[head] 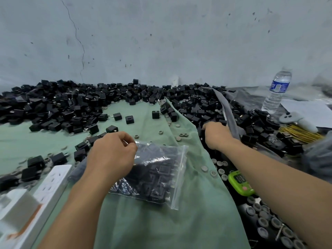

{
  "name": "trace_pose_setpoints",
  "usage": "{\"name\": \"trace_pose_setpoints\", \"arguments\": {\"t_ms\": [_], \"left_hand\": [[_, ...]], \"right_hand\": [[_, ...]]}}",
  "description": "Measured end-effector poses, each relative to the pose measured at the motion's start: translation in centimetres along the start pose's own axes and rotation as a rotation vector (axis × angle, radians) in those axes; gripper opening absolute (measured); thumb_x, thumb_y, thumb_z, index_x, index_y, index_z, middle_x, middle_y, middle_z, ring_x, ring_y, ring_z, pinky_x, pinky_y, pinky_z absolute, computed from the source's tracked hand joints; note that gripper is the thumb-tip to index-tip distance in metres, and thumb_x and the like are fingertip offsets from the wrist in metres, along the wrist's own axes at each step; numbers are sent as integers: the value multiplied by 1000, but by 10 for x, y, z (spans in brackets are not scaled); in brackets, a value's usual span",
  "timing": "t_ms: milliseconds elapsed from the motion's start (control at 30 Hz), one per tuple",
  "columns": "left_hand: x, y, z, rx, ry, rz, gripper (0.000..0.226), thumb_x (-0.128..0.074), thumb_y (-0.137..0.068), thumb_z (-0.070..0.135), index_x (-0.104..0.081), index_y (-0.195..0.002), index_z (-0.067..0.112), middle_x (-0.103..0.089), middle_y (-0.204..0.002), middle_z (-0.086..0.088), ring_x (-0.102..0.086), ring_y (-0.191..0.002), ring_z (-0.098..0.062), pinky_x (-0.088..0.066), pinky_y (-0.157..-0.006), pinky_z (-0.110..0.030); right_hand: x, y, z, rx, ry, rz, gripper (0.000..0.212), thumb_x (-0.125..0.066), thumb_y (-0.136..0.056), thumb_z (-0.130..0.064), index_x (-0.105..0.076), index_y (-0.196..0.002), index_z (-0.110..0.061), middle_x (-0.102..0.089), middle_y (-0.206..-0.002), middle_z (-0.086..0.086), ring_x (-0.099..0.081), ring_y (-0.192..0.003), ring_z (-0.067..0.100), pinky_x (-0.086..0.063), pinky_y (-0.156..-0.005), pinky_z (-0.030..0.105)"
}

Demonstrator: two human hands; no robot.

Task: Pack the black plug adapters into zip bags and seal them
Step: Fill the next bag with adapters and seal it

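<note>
Left grip (113, 153) pinches the zip bag (158, 180) at its mouth. Right grip (215, 134) curls into plug adapters (255, 123) right of the bag, can't tell if it's got one. They'd better hold that mouth wide.

Two hands show: one left hand (111, 153) and one right hand (216, 135). One zip bag (161, 177) lies on one green cloth (161, 221). The black plug adapters (71, 105) run far past counting — a long heap at the back, more loose on the cloth, more packed in the bag. Small grey round caps (183, 135) are likewise too many to count. The others are singles — one water bottle (277, 90), one green timer (240, 182), one white power strip (52, 184), one grey controller (296, 120), one sheet of paper (309, 110), one bundle of gold wire ties (300, 133).
</note>
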State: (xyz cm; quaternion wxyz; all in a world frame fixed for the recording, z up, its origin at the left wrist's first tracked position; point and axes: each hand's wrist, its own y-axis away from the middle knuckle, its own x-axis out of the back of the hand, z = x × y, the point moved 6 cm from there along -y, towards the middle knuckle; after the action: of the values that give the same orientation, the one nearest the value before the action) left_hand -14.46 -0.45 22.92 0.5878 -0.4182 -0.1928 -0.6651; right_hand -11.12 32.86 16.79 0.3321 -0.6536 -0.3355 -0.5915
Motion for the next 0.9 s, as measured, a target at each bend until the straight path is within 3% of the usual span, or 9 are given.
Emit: {"name": "trace_pose_setpoints", "arguments": {"t_ms": [67, 133, 233, 300, 367, 467, 567, 767, 900], "left_hand": [[0, 1, -1, 6, 1, -6, 15, -65, -89, 31, -70, -75, 32, -68, -67, 16, -63, -67, -9, -46, -59, -27], [-1, 4, 1, -12, -14, -25, 15, -65, -89, 30, -69, -75, 31, -68, -68, 16, -62, -68, -8, -44, -59, -27], [-5, 14, 9, -32, 72, -97, 15, -68, -90, 32, -70, -76, 29, -67, -63, 14, -60, -58, -4, -45, -55, -26], [-15, 29, 23, -78, 175, -191, 16, -72, -87, 41, -70, -77, 30, -67, -65, 18, -60, -56, -2, -53, -56, -29], [-30, 50, 44, -190, 65, -229, 30, -72, -73, 64, -62, -80, 36, -65, -70, 16, -58, -61, 1, -49, -56, -29], [-53, 70, 68, -317, -316, -153, 50, -62, -66, 78, -44, -84, 35, -57, -80, 17, -54, -72, -6, -33, -59, -32], [-62, 68, 75, -287, -467, -73, 36, -56, -83, 62, -51, -83, 27, -67, -87, 6, -62, -81, -22, -34, -63, -34], [-53, 65, 70, -219, -340, 20, 35, -54, -85, 53, -54, -66, 24, -53, -62, 9, -50, -62, -14, -30, -53, -31], [-54, 68, 73, -270, -306, 19, 26, -52, -86, 43, -50, -67, 25, -51, -61, 11, -41, -58, -4, -24, -50, -27]], "right_hand": [[19, 18, -2, -2, -184, 150, 46, -58, -83, 6, -62, -120, -21, -69, -110, 4, -65, -94, 26, -53, -76, 38], [34, 46, -5, 35, -540, 213, 35, -74, -84, -6, -64, -111, -26, -71, -103, -7, -65, -90, 15, -51, -72, 30], [27, 97, -17, 5, -1282, -11, 20, -79, -84, -6, -76, -93, -24, -78, -97, -4, -73, -83, 11, -55, -68, 23], [12, 126, -22, -70, -1531, -172, 23, -73, -88, 0, -79, -86, -22, -79, -91, -1, -71, -76, 12, -52, -62, 22], [1, 143, -24, -128, -1685, -251, 21, -69, -90, 2, -78, -87, -17, -75, -84, 3, -64, -64, 11, -49, -55, 22], [-4, 149, -24, -155, -1679, -244, 13, -68, -91, 4, -73, -93, -8, -70, -76, 7, -59, -54, 11, -51, -51, 21], [-8, 150, -30, -146, -1570, -215, 9, -69, -89, 7, -71, -91, -1, -71, -76, 12, -63, -54, 12, -52, -50, 20], [-28, 149, -66, -124, -1667, -336, 3, -66, -93, 4, -69, -91, 3, -72, -70, 9, -67, -54, 14, -54, -51, 21], [-36, 148, -84, -44, -1586, -315, 9, -61, -85, 11, -68, -89, 9, -68, -71, 12, -57, -50, 14, -42, -43, 19]]}}
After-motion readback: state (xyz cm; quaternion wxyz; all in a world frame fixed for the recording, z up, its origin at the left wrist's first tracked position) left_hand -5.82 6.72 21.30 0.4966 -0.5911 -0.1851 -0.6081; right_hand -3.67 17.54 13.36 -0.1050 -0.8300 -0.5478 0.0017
